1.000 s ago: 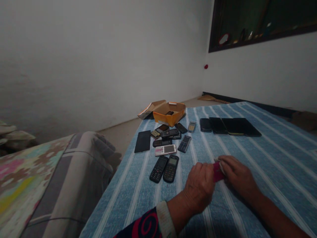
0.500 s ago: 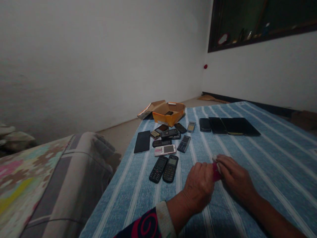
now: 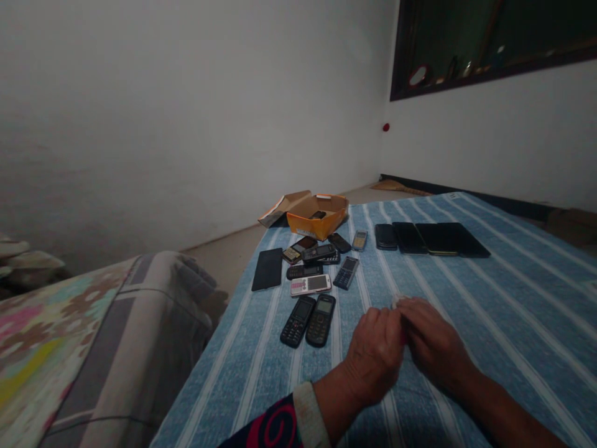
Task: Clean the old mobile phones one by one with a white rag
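Curling tight, left fingers seemingly grip the pink object inside; right fingers pinch cloth.

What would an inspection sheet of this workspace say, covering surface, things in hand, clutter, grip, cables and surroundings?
Surface: blue striped cloth, with visible creases not clear enough to judge.
Things in hand: pinkish-red item, almost wholly hidden; white scrap, perhaps cloth or tissue.
Clutter: keypad phones, some overlapping; dark slab lying flat; row of flat black devices; open orange box with a dark object inside.
Grip: left hand curled around the item; right hand close beside it, fingers at the scrap.
Cables: nothing seen.
Surroundings: pale wall; dark-framed window; floral cloth.
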A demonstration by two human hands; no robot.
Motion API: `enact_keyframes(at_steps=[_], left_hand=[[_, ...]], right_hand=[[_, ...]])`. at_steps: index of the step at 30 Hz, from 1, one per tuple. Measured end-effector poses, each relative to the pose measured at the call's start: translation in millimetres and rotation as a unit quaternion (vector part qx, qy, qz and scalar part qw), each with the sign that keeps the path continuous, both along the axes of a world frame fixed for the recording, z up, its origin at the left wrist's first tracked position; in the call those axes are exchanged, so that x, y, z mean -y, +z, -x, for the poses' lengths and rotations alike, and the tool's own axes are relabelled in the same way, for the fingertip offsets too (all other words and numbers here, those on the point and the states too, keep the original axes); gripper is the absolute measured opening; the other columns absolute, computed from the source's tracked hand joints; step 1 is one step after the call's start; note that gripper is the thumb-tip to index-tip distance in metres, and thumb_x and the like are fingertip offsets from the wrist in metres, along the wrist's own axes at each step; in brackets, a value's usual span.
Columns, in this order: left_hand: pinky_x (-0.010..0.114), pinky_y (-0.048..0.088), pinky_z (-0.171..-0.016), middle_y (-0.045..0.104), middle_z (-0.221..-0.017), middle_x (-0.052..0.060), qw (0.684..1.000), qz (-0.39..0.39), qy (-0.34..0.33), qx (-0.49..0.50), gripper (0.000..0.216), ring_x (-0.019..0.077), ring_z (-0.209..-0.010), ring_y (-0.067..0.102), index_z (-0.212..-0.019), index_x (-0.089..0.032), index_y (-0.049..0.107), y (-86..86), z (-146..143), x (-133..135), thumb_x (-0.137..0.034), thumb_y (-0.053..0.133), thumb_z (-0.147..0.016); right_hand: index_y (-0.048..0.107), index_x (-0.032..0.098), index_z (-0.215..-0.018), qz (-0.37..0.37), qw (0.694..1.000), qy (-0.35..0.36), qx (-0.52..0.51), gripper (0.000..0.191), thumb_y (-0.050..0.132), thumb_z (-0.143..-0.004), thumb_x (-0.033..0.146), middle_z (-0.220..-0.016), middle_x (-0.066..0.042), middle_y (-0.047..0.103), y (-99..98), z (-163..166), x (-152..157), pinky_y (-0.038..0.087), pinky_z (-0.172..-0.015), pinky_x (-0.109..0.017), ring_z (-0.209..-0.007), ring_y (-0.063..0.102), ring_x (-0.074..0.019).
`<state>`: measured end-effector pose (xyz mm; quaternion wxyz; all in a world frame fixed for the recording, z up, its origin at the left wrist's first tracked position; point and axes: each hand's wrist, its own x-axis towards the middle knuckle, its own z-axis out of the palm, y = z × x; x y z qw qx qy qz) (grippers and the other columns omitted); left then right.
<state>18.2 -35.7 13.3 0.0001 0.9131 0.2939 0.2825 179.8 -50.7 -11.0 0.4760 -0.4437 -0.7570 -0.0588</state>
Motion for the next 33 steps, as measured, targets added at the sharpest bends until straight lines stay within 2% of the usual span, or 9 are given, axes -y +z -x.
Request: enact_keyframes(at_steps=[3, 7, 11, 17, 20, 22, 25, 29, 33], left_hand=[[0.038, 0.048, -0.071, 0.057, -0.092, 0.009, 1.000, 0.016, 0.000, -0.012, 0.019, 0.0233, -0.080, 0.048, -0.108, -0.012, 0.046, 1.7, 0, 1, -0.012, 0.045, -0.089], [0.038, 0.048, -0.070, 0.057, -0.094, 0.010, 0.999, 0.015, 0.004, -0.033, 0.023, 0.0235, -0.080, 0.049, -0.109, -0.012, 0.044, 1.3, 1, 1, -0.011, 0.047, -0.087], [0.038, 0.048, -0.071, 0.056, -0.094, 0.009, 0.999, 0.013, 0.009, -0.035, 0.022, 0.0238, -0.081, 0.049, -0.108, -0.013, 0.044, -1.4, 1, 0, -0.010, 0.048, -0.086], [0.038, 0.049, -0.071, 0.057, -0.093, 0.010, 1.000, -0.003, -0.006, -0.015, 0.019, 0.0239, -0.081, 0.049, -0.108, -0.012, 0.045, 0.7, 0, 0, -0.012, 0.046, -0.088], [0.038, 0.049, -0.071, 0.057, -0.091, 0.009, 1.000, -0.009, -0.006, -0.010, 0.016, 0.0235, -0.080, 0.050, -0.105, -0.013, 0.046, 2.9, 0, 0, -0.011, 0.043, -0.089], [0.038, 0.049, -0.069, 0.057, -0.089, 0.009, 1.000, -0.014, 0.000, -0.008, 0.016, 0.0235, -0.078, 0.050, -0.101, -0.014, 0.047, 2.4, -1, 1, -0.009, 0.041, -0.088], [0.039, 0.049, -0.067, 0.057, -0.087, 0.010, 1.000, -0.020, 0.005, 0.006, 0.015, 0.0236, -0.076, 0.051, -0.098, -0.014, 0.048, -2.5, -1, -1, -0.008, 0.040, -0.087], [0.040, 0.049, -0.072, 0.057, -0.089, 0.010, 1.000, -0.020, 0.007, 0.014, 0.012, 0.0234, -0.080, 0.052, -0.095, -0.015, 0.048, -11.9, -1, -3, -0.008, 0.041, -0.088], [0.040, 0.049, -0.071, 0.057, -0.090, 0.010, 1.000, -0.018, 0.000, 0.008, 0.011, 0.0240, -0.081, 0.052, -0.094, -0.015, 0.048, -15.4, 1, -3, -0.008, 0.044, -0.086]], right_hand=[[0.067, 0.021, -0.104, 0.002, 0.998, -0.017, -0.055, 0.025, 0.047, -0.091, 0.015, -0.099, -0.007, 0.072, 6.2, 0, 2, 0.056, -0.087, -0.038, -0.095, 0.069, -0.0211], [0.070, 0.021, -0.095, 0.069, 0.985, -0.068, -0.142, 0.021, 0.050, -0.090, 0.022, -0.093, -0.006, 0.073, 17.3, -4, 3, 0.058, -0.080, -0.031, -0.084, 0.070, -0.0188], [0.071, 0.021, -0.088, 0.120, 0.965, -0.113, -0.205, 0.020, 0.053, -0.085, 0.029, -0.090, -0.005, 0.073, 26.4, -4, 1, 0.057, -0.079, -0.031, -0.082, 0.070, -0.0194], [0.073, 0.019, -0.082, 0.168, 0.928, -0.143, -0.301, 0.020, 0.057, -0.077, 0.031, -0.086, -0.006, 0.074, 47.2, 8, -5, 0.057, -0.079, -0.034, -0.080, 0.070, -0.0219], [0.073, 0.017, -0.083, 0.179, 0.896, -0.157, -0.375, 0.021, 0.063, -0.075, 0.033, -0.079, -0.006, 0.074, 58.6, 17, -11, 0.057, -0.068, -0.033, -0.070, 0.069, -0.0220], [0.073, 0.017, -0.084, 0.180, 0.888, -0.140, -0.399, 0.021, 0.065, -0.074, 0.034, -0.075, -0.006, 0.073, 60.1, 23, -15, 0.056, -0.059, -0.032, -0.063, 0.068, -0.0210], [0.072, 0.018, -0.083, 0.161, 0.913, -0.099, -0.362, 0.016, 0.061, -0.079, 0.030, -0.078, -0.006, 0.073, 49.6, 31, -19, 0.057, -0.064, -0.032, -0.069, 0.068, -0.0207], [0.070, 0.021, -0.086, 0.111, 0.964, -0.047, -0.238, 0.018, 0.051, -0.087, 0.023, -0.088, -0.006, 0.071, 26.5, 32, -18, 0.057, -0.075, -0.032, -0.082, 0.068, -0.0196], [0.067, 0.021, -0.092, 0.091, 0.986, -0.036, -0.131, 0.021, 0.046, -0.090, 0.017, -0.090, -0.006, 0.069, 13.7, 24, -13, 0.055, -0.077, -0.033, -0.085, 0.066, -0.0196]])
